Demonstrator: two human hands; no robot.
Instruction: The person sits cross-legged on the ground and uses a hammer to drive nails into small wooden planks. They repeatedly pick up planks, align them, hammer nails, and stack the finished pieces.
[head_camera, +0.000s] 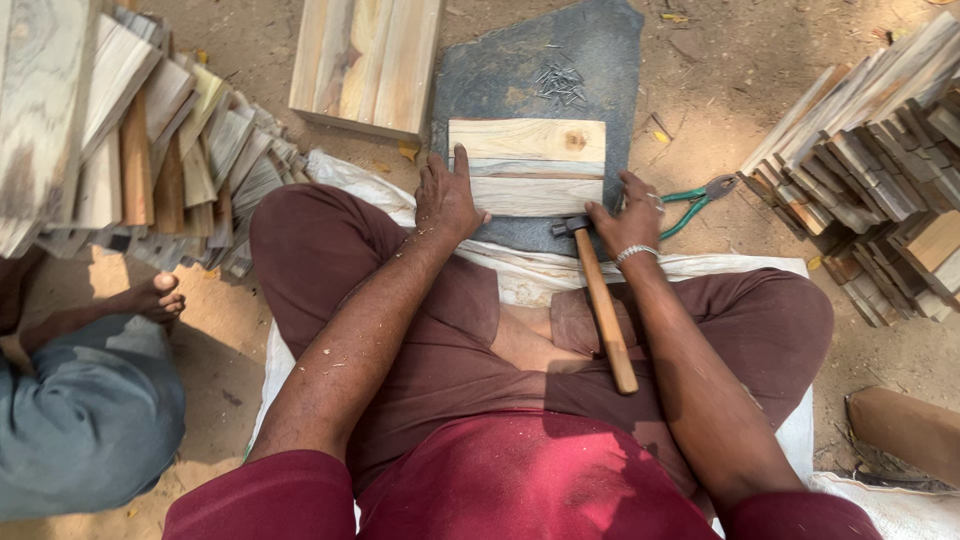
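- The person is sitting cross-legged on a white sack (520, 275) spread over sandy ground, facing a dark flat stone slab (520, 75).
- Three short wooden slats (527, 167) are lying side by side on the slab, edges touching, with the far one showing a knot.
- The left hand (445, 200) is resting spread and flat on the left end of the slats, pressing on them with the thumb pointing up; it is gripping nothing.
- The right hand (628, 215) is lying at the right end of the slats, its fingers loosely curled against the nearest slat's edge and just beside the hammer's head; whether it is actually grasping anything cannot be told.
- A hammer (600, 300) is lying with its metal head at the slab's near edge and its wooden handle running back over the lap.
- A small heap of nails (562, 85) is sitting on the slab beyond the slats.
- Green-handled pliers (697, 200) are lying on the ground right of the right hand.
- Stacks of slats (870, 170) are flanking both sides, and a finished wooden panel (365, 65) is lying beyond.
- Another person's bare foot (152, 297) is showing at the left.
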